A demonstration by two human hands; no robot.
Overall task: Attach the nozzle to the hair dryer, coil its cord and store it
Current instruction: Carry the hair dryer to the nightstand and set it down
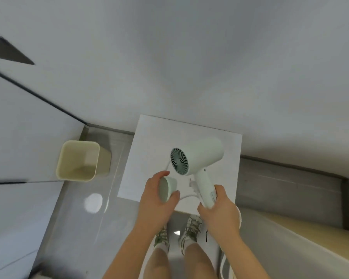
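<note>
— What is the right hand (218, 208) holding?
— The hair dryer (199, 158), by its handle, up over the white table (147, 150).
— And the left hand (157, 196)?
— It's curled around the nozzle (166, 188), just beside it.

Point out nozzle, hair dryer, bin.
nozzle (166, 188): head view, on its round open face.
hair dryer (204, 156): head view, on the barrel side.
bin (68, 160): head view, on its inner left wall.
</note>
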